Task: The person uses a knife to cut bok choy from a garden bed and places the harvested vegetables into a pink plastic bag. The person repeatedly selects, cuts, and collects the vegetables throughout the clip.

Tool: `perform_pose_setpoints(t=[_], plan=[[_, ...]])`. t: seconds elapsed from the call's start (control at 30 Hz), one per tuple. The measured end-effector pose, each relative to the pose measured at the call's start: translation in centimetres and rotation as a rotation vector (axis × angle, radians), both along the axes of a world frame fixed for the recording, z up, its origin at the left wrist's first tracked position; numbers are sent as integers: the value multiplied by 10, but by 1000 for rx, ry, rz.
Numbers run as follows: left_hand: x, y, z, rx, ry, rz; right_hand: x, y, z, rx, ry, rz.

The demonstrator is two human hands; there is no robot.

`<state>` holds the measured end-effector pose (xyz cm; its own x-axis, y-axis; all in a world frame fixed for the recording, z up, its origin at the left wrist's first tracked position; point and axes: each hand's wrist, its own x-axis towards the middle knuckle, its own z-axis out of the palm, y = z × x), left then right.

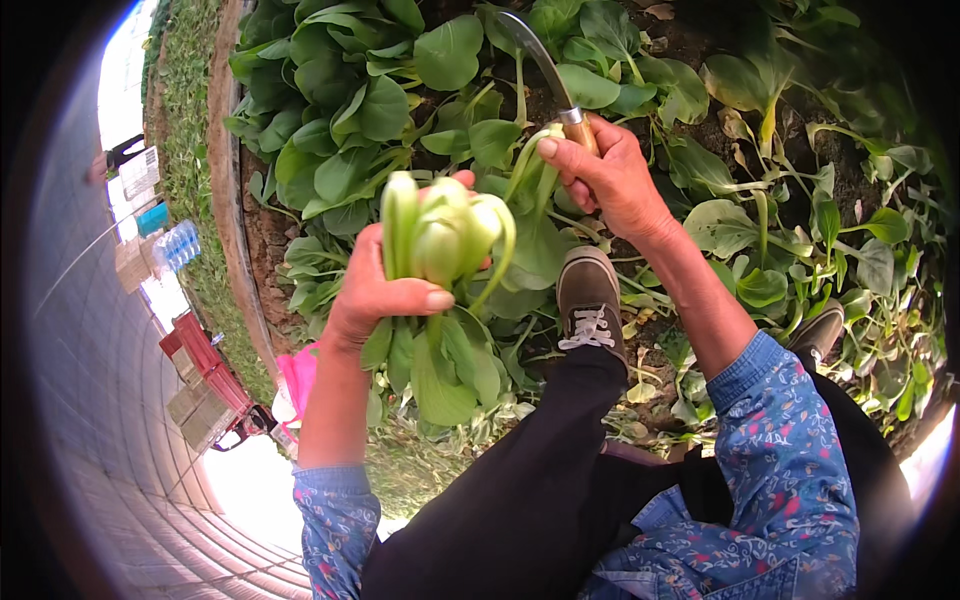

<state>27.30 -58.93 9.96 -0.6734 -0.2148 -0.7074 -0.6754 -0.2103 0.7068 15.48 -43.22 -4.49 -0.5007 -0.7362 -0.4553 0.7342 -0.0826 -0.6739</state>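
Note:
My left hand (390, 285) grips a head of bok choy (439, 247), its pale stem base up and its green leaves hanging below my thumb. One outer stalk on its right side bends away and down. In my right hand (611, 176) is a sickle-shaped knife with a wooden handle (580, 135) and a curved steel blade (536, 52) pointing up and left. Between that thumb and the handle I also pinch a few loose leaf stalks (534, 161), whose leaves droop below. The two hands are apart.
Leafy bok choy plants (337, 112) grow thickly at upper left. Cut and wilting leaves (720, 225) litter the soil at right. My brown shoe (590, 292) stands among them. A wooden bed edge (232, 187), red crates (206, 360), bottled water (176, 246) and a pink item (298, 379) lie left.

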Motion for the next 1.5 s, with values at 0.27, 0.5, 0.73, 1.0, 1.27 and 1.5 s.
perform_pose_setpoints(t=[0.27, 0.5, 0.73, 1.0, 1.27, 1.5], plan=[[9, -5, -27, 150, 53, 107, 20, -14, 24, -46, -143, 83], [-34, -34, -32, -264, -46, -376, 12, -3, -17, 86, -95, 21], [-119, -35, -85, -1099, -46, -1148, 22, -8, -45, 197, 70, -146], [-147, -115, -90, -1219, -502, -1260, 32, -20, -60, 83, 160, -44], [-78, -115, -106, -1467, -81, -1031, -12, -85, -64, 4, -277, -18], [-64, -143, -108, -1316, -128, -899, -30, -116, -70, 42, -318, 99]])
